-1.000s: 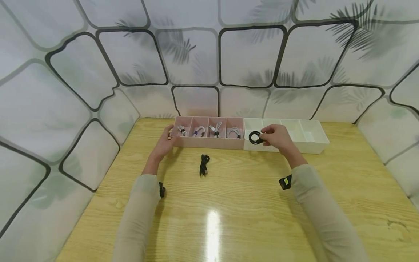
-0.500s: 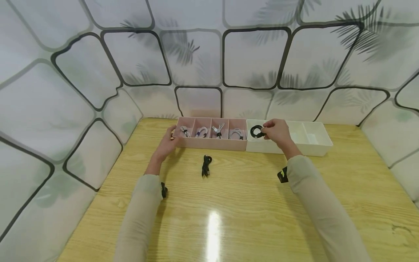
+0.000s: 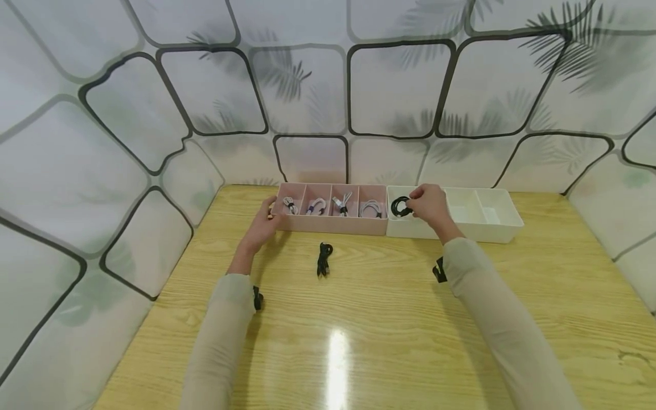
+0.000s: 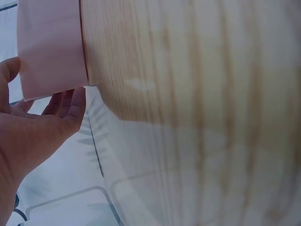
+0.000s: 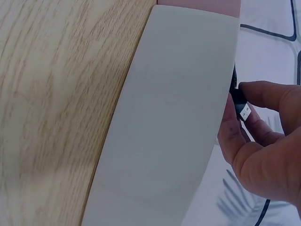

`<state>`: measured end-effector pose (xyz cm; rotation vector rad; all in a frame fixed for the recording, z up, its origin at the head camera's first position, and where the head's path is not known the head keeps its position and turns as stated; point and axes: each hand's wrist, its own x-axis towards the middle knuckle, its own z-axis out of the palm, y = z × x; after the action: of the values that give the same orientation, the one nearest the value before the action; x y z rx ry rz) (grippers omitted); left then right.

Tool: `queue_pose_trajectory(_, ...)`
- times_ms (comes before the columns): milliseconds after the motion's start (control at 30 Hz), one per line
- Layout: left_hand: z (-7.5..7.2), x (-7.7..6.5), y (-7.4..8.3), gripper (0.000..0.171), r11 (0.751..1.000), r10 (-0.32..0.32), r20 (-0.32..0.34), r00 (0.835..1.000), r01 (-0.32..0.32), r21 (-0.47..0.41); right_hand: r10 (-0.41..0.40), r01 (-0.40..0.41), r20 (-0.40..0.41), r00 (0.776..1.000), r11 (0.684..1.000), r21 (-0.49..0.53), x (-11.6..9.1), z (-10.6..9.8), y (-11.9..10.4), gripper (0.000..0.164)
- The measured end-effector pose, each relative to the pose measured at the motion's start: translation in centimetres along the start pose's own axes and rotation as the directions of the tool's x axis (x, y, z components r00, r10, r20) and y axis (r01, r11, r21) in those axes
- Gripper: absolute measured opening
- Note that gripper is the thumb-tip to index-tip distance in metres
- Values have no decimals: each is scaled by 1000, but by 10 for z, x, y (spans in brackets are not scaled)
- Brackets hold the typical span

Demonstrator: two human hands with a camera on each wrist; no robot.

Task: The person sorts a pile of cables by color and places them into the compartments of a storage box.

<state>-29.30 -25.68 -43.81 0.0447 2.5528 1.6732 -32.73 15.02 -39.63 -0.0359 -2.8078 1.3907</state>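
Note:
My right hand [image 3: 431, 206] pinches a coiled black USB cable [image 3: 399, 207], which hangs at the leftmost compartment of the white divided box [image 3: 479, 232]. In the right wrist view, thumb and fingers hold the cable near its USB plug [image 5: 245, 112]; the box's front wall hides most of the coil. At the far left, my left hand [image 3: 260, 230] grips the end of the pink divided box [image 3: 333, 224], with its thumb by the rim and fingers against the end wall [image 4: 54, 89]. Bundled light-coloured cables [image 3: 316, 206] lie in the pink box, one per compartment.
Another bundled black cable [image 3: 324, 259] lies on the wooden table [image 3: 389, 319] in front of the pink box. Both boxes stand end to end near the patterned backdrop [image 3: 400, 91], which also rises along the left and right sides.
My right hand has carried the black cable coil from over the white box's front rim back into its leftmost compartment. The left hand has stayed at the pink box; the view has shifted slightly.

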Motion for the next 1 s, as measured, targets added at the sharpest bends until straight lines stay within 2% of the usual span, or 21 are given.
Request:
queue_pose_trajectory(200, 0, -1, 0, 67, 1000, -9, 5, 1000, 9, 6, -17, 17, -3, 1000, 997, -82, 2, 2, -6, 21)
queue_pose_trajectory(600, 3, 1, -2, 66, 1000, -10, 2, 1000, 10, -9, -36, 40, 26, 999, 982, -184, 2, 8, -12, 21)
queue_pose_trajectory(1000, 0, 2, -3, 66, 1000, -13, -6, 1000, 13, -6, -13, 18, 33, 999, 987, -161, 0, 9, -11, 24)
